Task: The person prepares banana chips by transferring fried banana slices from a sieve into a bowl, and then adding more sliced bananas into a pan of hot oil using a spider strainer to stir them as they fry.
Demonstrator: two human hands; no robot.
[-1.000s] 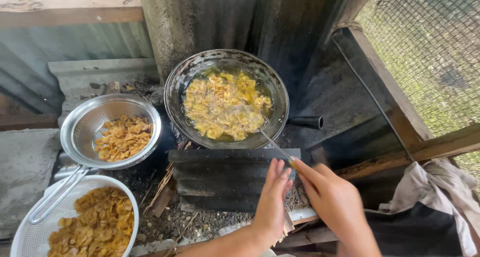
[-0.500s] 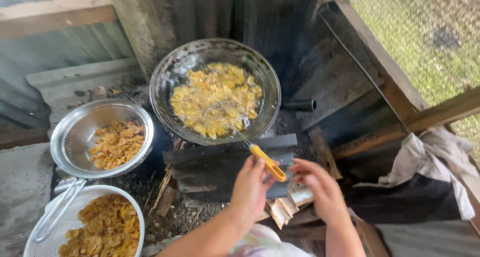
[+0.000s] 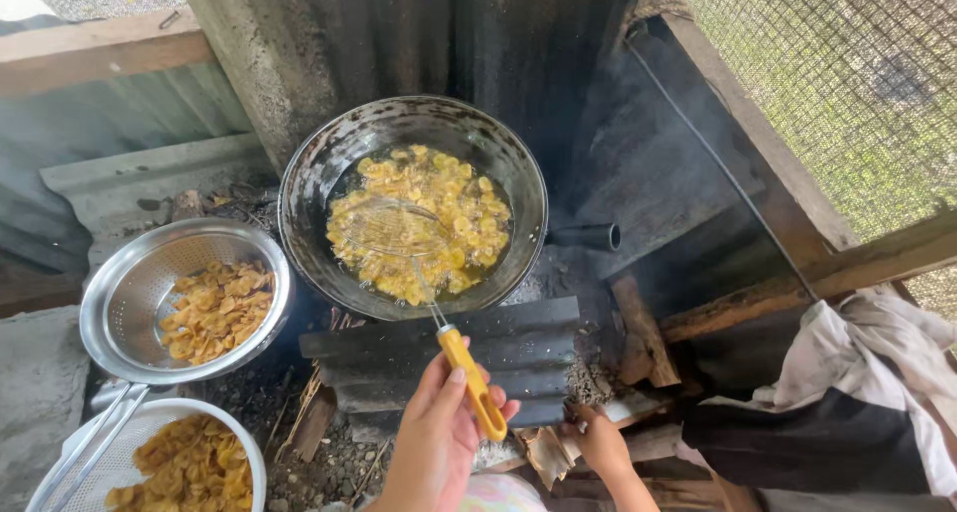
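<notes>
The blackened wok sits over the fire, full of frying yellow chips. Your left hand grips the yellow-handled wire skimmer, its mesh in the oil. Your right hand clasps firewood.

Two hands show, the left hand and right hand, with one yellow-handled wire skimmer, one black wok, one steel colander, one white bowl and one cloth at three o'clock.
</notes>
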